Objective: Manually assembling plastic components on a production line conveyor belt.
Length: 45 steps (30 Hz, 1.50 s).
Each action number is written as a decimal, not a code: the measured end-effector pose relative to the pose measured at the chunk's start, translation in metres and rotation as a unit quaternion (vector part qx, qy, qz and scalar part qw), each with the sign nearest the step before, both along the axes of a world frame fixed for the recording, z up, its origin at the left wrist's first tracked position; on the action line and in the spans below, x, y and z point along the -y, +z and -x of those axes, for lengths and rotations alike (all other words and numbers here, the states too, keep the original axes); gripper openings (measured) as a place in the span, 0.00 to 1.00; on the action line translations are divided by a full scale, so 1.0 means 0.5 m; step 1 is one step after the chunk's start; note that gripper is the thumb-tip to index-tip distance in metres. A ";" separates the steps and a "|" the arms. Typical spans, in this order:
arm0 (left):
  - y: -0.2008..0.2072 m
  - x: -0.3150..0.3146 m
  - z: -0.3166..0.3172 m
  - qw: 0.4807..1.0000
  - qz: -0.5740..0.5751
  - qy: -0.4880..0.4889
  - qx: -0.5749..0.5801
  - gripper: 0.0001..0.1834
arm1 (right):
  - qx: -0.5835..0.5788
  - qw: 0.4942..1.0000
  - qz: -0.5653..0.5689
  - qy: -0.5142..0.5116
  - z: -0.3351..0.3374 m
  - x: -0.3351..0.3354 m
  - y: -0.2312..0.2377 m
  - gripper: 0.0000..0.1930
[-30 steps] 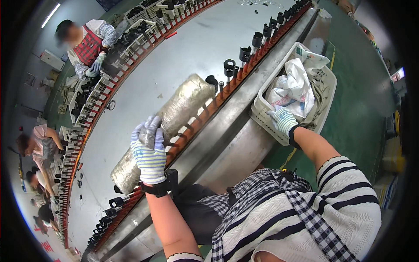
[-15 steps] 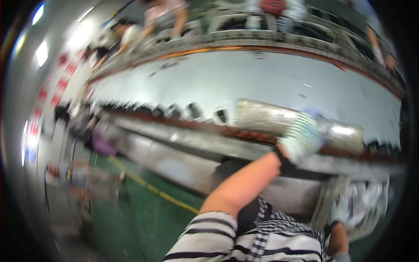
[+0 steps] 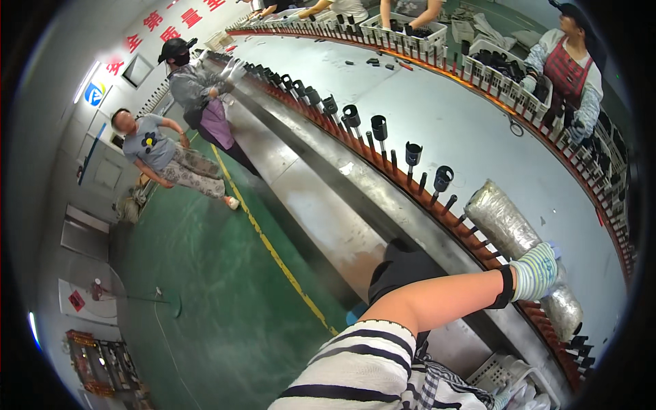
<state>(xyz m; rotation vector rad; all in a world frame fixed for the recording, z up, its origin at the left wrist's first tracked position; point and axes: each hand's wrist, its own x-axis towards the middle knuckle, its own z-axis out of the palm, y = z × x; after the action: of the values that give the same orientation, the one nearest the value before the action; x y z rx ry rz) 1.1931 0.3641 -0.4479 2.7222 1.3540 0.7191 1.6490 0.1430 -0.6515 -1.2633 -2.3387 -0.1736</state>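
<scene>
My left hand (image 3: 536,272), in a white, green and yellow striped glove, is closed around the narrowed middle of a long silvery bundle wrapped in clear plastic (image 3: 502,210). Its fingertips are hidden on the far side. The bundle lies along the near edge of the pale work surface, over the row of black pegs. At the lower edge, only a sliver of my gloved right hand (image 3: 504,398) shows beside a light plastic crate (image 3: 493,372) with whitish plastic bags in it. The right fingers cannot be made out.
Black cylindrical parts (image 3: 413,154) stand on pegs along the brown conveyor chain (image 3: 383,174). A metal ledge (image 3: 328,160) runs along the near side. Across the surface, a person in a red apron (image 3: 567,65) stands by a crate of black parts (image 3: 509,75). Two people stand at left.
The view has turned, bringing more of the line and green floor into sight. My left hand stays on the bundle. My right hand has slipped mostly below the lower edge.
</scene>
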 end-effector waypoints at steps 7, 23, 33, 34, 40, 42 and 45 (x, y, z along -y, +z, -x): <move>0.042 -0.019 0.040 0.999 -0.001 0.030 -0.038 0.17 | 0.232 0.968 -0.046 -0.087 -0.015 0.011 0.013 0.45; 0.042 -0.027 0.092 0.998 -0.014 0.027 0.052 0.21 | 0.070 0.883 0.313 -0.344 0.081 0.016 0.053 0.29; 0.047 -0.035 0.126 0.984 -0.125 0.001 0.124 0.19 | 0.064 0.874 0.292 -0.383 0.148 -0.022 0.101 0.22; 0.056 -0.036 0.131 0.986 -0.111 -0.007 0.126 0.19 | 0.039 0.869 0.304 -0.388 0.143 -0.025 0.097 0.22; 0.020 -0.044 0.132 0.994 -0.010 0.009 0.105 0.17 | 0.024 0.878 0.302 -0.370 0.110 -0.008 0.062 0.22; 0.052 -0.027 0.130 0.993 -0.051 0.015 0.108 0.17 | 0.010 0.879 0.305 -0.367 0.102 -0.008 0.058 0.23; 0.065 -0.026 0.118 0.985 -0.080 -0.004 0.151 0.17 | 0.042 0.887 0.274 -0.370 0.097 -0.003 0.050 0.21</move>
<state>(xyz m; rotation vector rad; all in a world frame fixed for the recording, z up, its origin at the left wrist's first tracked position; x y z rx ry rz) 1.1338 0.3771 -0.4156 2.5861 1.2641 1.2298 1.6004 0.1445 -0.6267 -2.4323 -1.8962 0.2179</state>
